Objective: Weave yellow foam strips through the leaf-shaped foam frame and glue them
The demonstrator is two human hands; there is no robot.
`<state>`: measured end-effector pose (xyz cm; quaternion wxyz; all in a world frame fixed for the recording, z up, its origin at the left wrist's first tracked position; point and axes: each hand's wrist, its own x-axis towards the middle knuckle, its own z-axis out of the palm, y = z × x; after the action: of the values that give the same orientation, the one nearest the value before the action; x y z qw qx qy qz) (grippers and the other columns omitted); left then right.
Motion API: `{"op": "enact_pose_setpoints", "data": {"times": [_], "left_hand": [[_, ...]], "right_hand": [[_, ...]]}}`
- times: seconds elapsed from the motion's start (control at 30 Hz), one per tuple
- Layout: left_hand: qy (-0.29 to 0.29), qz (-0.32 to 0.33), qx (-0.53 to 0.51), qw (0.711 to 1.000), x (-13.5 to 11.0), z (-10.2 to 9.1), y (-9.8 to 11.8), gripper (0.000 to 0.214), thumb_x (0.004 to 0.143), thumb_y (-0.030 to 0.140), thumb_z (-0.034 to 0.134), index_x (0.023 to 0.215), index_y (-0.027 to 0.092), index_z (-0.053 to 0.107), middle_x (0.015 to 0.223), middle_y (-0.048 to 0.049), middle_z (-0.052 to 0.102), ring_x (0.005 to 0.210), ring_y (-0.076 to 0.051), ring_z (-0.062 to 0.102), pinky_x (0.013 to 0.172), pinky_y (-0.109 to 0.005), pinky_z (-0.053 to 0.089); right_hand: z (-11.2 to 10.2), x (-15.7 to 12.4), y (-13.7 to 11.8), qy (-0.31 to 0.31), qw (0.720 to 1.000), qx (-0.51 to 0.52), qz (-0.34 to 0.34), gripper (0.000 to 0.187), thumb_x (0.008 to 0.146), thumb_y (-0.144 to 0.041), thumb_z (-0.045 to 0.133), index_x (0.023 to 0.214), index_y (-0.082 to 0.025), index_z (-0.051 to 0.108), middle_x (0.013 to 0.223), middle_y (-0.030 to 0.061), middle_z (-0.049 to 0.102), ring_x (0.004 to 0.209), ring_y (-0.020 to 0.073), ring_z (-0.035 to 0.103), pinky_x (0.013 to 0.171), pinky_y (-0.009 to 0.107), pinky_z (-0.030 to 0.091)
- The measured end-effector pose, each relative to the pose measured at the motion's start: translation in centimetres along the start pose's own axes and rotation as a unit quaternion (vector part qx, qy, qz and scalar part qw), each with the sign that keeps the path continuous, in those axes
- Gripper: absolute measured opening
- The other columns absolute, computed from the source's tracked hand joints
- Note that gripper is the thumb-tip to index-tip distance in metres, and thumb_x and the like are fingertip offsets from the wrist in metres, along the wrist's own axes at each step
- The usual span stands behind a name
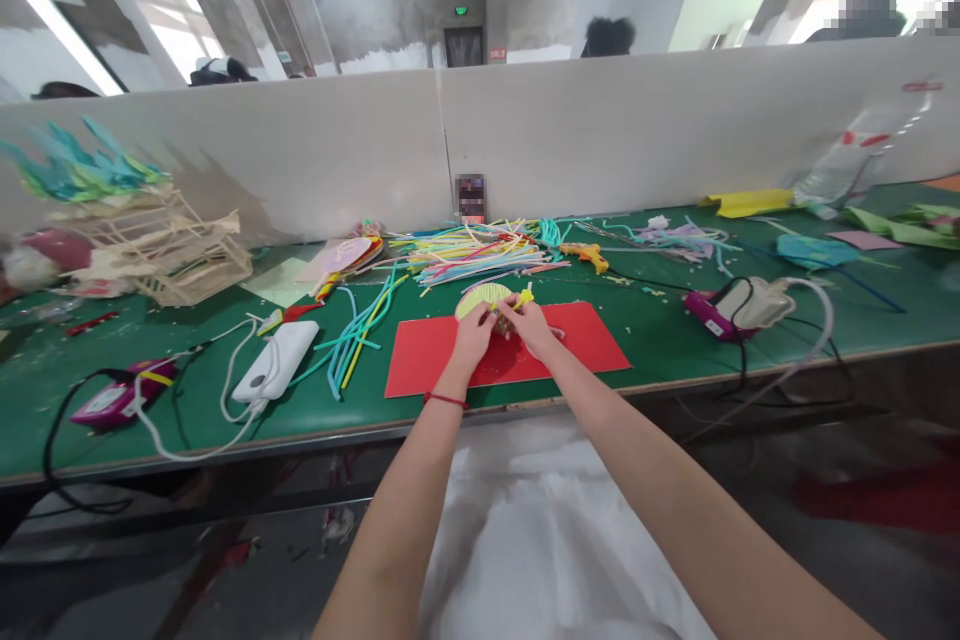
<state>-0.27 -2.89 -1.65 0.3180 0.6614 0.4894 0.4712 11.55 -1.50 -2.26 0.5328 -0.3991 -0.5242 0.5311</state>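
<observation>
A round, pale yellow ribbed disc (480, 297) is held upright over a red sheet (427, 357) on the green table. My left hand (474, 332) wears a red cord at the wrist and is closed at the disc's near edge. Close beside it, my right hand (531, 324) pinches a small bright yellow piece (526, 296) against the disc's right side. The fingertips of both hands nearly meet, and they hide the lower part of the disc. Whether the yellow piece is joined to the disc cannot be told.
Behind the hands lies a pile of coloured strips (472, 255), with a yellow-orange glue gun (587, 255) beside it. Loose green and yellow strips (358, 330) and a white power bank (276, 361) are on the left. A stick model (180, 250) stands farther left; a plastic bottle (851, 160) is back right.
</observation>
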Motion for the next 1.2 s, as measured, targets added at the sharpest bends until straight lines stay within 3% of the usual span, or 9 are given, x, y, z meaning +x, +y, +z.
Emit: {"op": "enact_pose_setpoints", "data": {"times": [0.17, 0.33, 0.7, 0.93, 1.2], "left_hand": [[0.006, -0.014, -0.004, 1.0, 0.07, 0.03, 0.21, 0.017, 0.076, 0.019, 0.044, 0.06, 0.018, 0.038, 0.059, 0.0036, 0.042, 0.062, -0.01, 0.041, 0.062, -0.022, 0.036], [0.002, -0.017, -0.012, 1.0, 0.05, 0.06, 0.15, 0.019, 0.078, 0.019, 0.043, 0.059, 0.018, 0.037, 0.059, 0.0035, 0.043, 0.061, -0.01, 0.041, 0.06, -0.022, 0.035], [0.007, -0.035, -0.005, 0.999, -0.07, 0.17, 0.2, 0.022, 0.076, 0.017, 0.044, 0.057, 0.018, 0.033, 0.056, 0.0045, 0.039, 0.058, -0.01, 0.039, 0.058, -0.024, 0.033], [-0.009, -0.04, -0.07, 0.997, -0.21, 0.23, 0.24, 0.022, 0.073, 0.016, 0.044, 0.055, 0.018, 0.032, 0.055, 0.0047, 0.038, 0.056, -0.009, 0.038, 0.058, -0.023, 0.033], [0.016, 0.0, -0.004, 1.0, -0.3, 0.06, 0.13, 0.021, 0.075, 0.017, 0.045, 0.056, 0.017, 0.038, 0.056, 0.0038, 0.041, 0.058, -0.01, 0.039, 0.056, -0.022, 0.032]], "right_hand": [[0.07, -0.06, -0.07, 0.016, 0.998, 0.048, 0.032, 0.036, 0.063, -0.054, 0.06, 0.066, -0.019, 0.05, 0.047, -0.0036, 0.052, 0.041, 0.0105, 0.049, 0.038, 0.023, 0.039], [0.02, -0.19, -0.25, -0.023, 1.0, -0.002, 0.009, 0.034, 0.062, -0.05, 0.064, 0.067, -0.018, 0.052, 0.046, -0.004, 0.052, 0.04, 0.0096, 0.047, 0.039, 0.022, 0.039], [-0.22, 0.07, 0.27, -0.031, 0.999, -0.032, -0.011, 0.033, 0.069, -0.051, 0.057, 0.067, -0.019, 0.05, 0.046, -0.0031, 0.053, 0.04, 0.0104, 0.048, 0.038, 0.022, 0.038], [0.09, -0.5, -0.42, -0.027, 0.997, -0.066, -0.022, 0.032, 0.071, -0.052, 0.053, 0.068, -0.02, 0.049, 0.044, -0.0045, 0.049, 0.032, 0.0073, 0.037, 0.032, 0.022, 0.025], [0.31, -0.34, -0.3, -0.005, 0.992, -0.12, -0.035, 0.036, 0.07, -0.054, 0.052, 0.061, -0.02, 0.045, 0.041, -0.0047, 0.044, 0.036, 0.0085, 0.039, 0.039, 0.023, 0.03]]}}
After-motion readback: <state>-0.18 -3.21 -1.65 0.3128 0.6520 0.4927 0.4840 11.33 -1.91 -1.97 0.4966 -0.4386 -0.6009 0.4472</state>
